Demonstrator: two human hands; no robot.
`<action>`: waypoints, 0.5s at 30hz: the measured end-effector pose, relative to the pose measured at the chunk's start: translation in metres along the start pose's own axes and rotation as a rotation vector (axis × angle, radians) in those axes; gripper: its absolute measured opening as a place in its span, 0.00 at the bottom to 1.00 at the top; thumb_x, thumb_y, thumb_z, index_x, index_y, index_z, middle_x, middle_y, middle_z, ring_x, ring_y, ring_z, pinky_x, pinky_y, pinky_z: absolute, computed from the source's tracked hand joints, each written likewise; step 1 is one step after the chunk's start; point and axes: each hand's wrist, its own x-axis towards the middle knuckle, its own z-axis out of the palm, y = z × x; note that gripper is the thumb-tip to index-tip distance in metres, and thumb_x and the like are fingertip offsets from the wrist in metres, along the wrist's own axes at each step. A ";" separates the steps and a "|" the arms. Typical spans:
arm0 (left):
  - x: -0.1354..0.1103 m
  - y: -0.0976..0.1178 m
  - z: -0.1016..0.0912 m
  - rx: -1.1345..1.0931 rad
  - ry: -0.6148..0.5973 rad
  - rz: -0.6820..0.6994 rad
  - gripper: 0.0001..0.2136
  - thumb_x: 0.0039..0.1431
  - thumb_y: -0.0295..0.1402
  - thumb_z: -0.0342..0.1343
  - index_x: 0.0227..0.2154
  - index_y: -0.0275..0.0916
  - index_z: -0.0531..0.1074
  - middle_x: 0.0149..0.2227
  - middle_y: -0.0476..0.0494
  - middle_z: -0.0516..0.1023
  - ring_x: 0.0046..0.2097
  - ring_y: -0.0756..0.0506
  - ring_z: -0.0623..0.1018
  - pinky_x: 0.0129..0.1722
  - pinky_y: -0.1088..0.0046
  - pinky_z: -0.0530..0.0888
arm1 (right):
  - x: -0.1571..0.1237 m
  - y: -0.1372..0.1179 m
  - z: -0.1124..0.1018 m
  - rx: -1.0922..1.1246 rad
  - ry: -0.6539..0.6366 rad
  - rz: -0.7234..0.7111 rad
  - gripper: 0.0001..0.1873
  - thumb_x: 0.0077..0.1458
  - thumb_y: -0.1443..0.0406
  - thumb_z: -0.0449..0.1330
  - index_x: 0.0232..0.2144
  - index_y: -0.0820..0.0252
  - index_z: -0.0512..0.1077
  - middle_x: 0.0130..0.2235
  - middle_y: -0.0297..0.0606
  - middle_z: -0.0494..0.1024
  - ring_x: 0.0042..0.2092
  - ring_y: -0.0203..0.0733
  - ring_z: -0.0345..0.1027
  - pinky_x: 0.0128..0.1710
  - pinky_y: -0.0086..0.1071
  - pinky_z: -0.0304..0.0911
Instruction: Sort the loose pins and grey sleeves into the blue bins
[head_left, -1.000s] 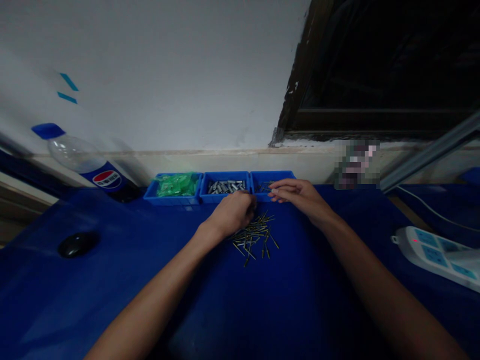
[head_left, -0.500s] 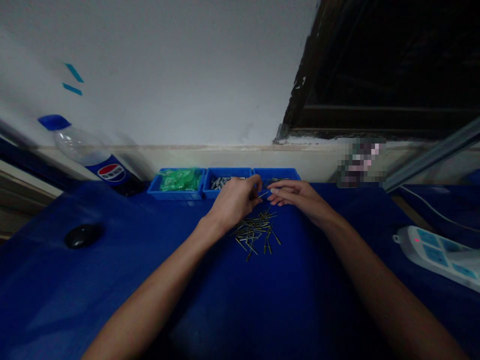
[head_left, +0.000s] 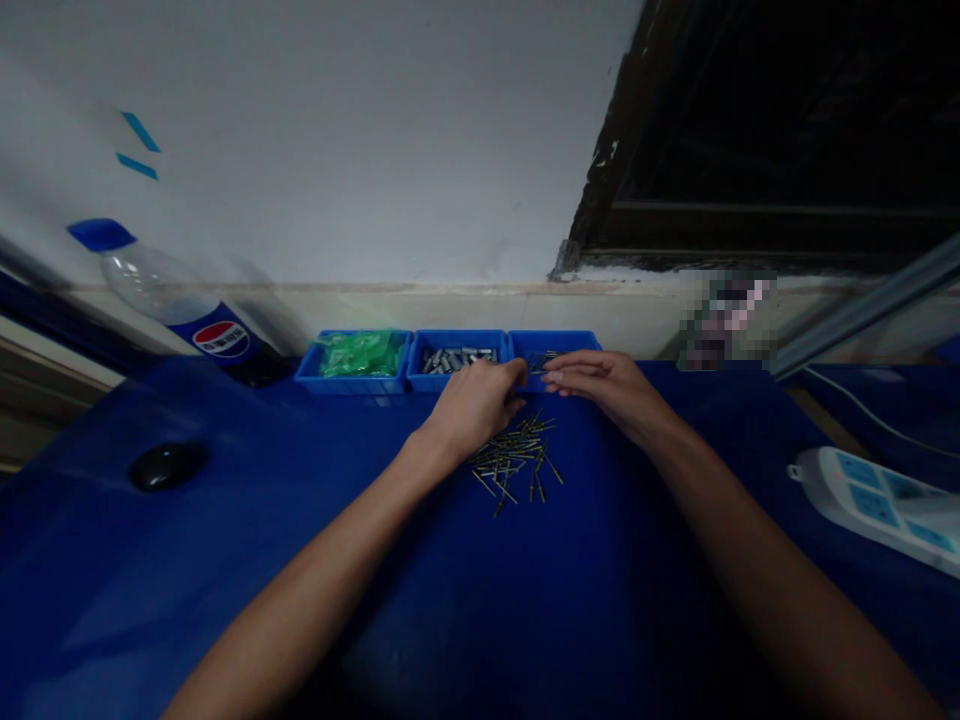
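My left hand (head_left: 476, 405) is closed in a pinch just above a pile of thin metal pins with brass-coloured parts (head_left: 517, 455). Whatever its fingertips may hold is hidden. Facing it, my right hand (head_left: 596, 380) has thumb and fingers pressed together in front of the right blue bin (head_left: 555, 342); I cannot make out anything between them. That bin has several thin metal pins (head_left: 544, 357) in it. Behind my left hand, the middle blue bin (head_left: 457, 338) contains short grey metal pieces (head_left: 454, 358).
Left in the row, a blue bin (head_left: 352, 384) holds green plastic packets (head_left: 361, 354). A cola bottle (head_left: 217, 330) leans near the wall, with a black computer mouse (head_left: 166, 466) in front. A white power strip (head_left: 870, 495) lies at the right on the blue tabletop (head_left: 495, 610).
A pin that showed between my hands is no longer visible there. My hands stay close together, the right one slightly higher in the view. The pile looks about the same.
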 end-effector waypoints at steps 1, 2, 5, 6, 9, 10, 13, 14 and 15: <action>0.000 0.000 0.003 0.010 -0.027 -0.001 0.10 0.61 0.25 0.60 0.46 0.37 0.76 0.37 0.40 0.83 0.40 0.42 0.82 0.35 0.68 0.70 | 0.000 -0.002 -0.002 -0.008 0.048 -0.008 0.13 0.48 0.58 0.74 0.38 0.50 0.84 0.38 0.39 0.88 0.42 0.50 0.82 0.49 0.48 0.74; 0.000 0.001 0.006 0.018 -0.053 0.000 0.11 0.61 0.25 0.59 0.46 0.37 0.76 0.37 0.40 0.83 0.40 0.42 0.82 0.35 0.68 0.69 | 0.001 -0.003 -0.004 -0.018 0.088 -0.013 0.15 0.48 0.58 0.74 0.40 0.51 0.84 0.40 0.40 0.88 0.43 0.51 0.82 0.49 0.49 0.74; 0.000 0.003 0.016 0.043 -0.116 0.001 0.11 0.60 0.24 0.57 0.45 0.38 0.76 0.36 0.41 0.82 0.38 0.42 0.81 0.34 0.69 0.68 | 0.002 -0.007 -0.007 -0.040 0.157 -0.021 0.18 0.50 0.57 0.72 0.44 0.51 0.83 0.43 0.42 0.88 0.45 0.52 0.82 0.49 0.49 0.74; 0.000 0.003 0.019 0.054 -0.128 0.002 0.11 0.61 0.24 0.57 0.45 0.38 0.76 0.36 0.41 0.82 0.38 0.43 0.81 0.33 0.69 0.68 | 0.002 -0.007 -0.008 -0.040 0.167 -0.021 0.18 0.50 0.57 0.72 0.44 0.52 0.82 0.43 0.42 0.88 0.45 0.52 0.82 0.49 0.49 0.74; -0.001 0.004 0.024 0.097 -0.150 0.004 0.11 0.62 0.23 0.55 0.45 0.38 0.76 0.36 0.40 0.81 0.37 0.42 0.81 0.34 0.68 0.70 | 0.002 -0.008 -0.010 -0.023 0.165 -0.022 0.16 0.50 0.58 0.72 0.43 0.52 0.82 0.41 0.41 0.88 0.43 0.51 0.82 0.47 0.47 0.75; -0.001 0.004 0.024 0.113 -0.154 0.001 0.11 0.62 0.23 0.55 0.45 0.39 0.76 0.36 0.39 0.81 0.37 0.42 0.81 0.35 0.68 0.70 | 0.002 -0.008 -0.010 -0.017 0.157 -0.024 0.16 0.50 0.58 0.72 0.42 0.53 0.82 0.40 0.41 0.88 0.43 0.50 0.82 0.46 0.46 0.75; -0.001 0.003 0.025 0.160 -0.165 -0.016 0.12 0.62 0.22 0.53 0.45 0.39 0.75 0.36 0.39 0.81 0.37 0.41 0.82 0.33 0.68 0.70 | 0.002 -0.007 -0.009 -0.015 0.137 -0.028 0.15 0.50 0.58 0.72 0.41 0.53 0.82 0.39 0.40 0.87 0.41 0.48 0.82 0.45 0.44 0.75; -0.001 0.002 0.025 0.176 -0.167 -0.019 0.12 0.62 0.22 0.53 0.46 0.39 0.75 0.36 0.39 0.81 0.37 0.41 0.82 0.33 0.68 0.69 | 0.002 -0.007 -0.008 -0.018 0.132 -0.028 0.14 0.50 0.58 0.72 0.41 0.53 0.82 0.39 0.40 0.87 0.40 0.48 0.82 0.45 0.44 0.75; -0.001 0.001 0.025 0.192 -0.170 -0.020 0.13 0.61 0.22 0.53 0.46 0.39 0.74 0.36 0.39 0.81 0.37 0.41 0.82 0.32 0.68 0.69 | 0.002 -0.006 -0.008 -0.019 0.127 -0.027 0.14 0.51 0.58 0.72 0.41 0.53 0.82 0.39 0.40 0.87 0.40 0.48 0.82 0.45 0.44 0.75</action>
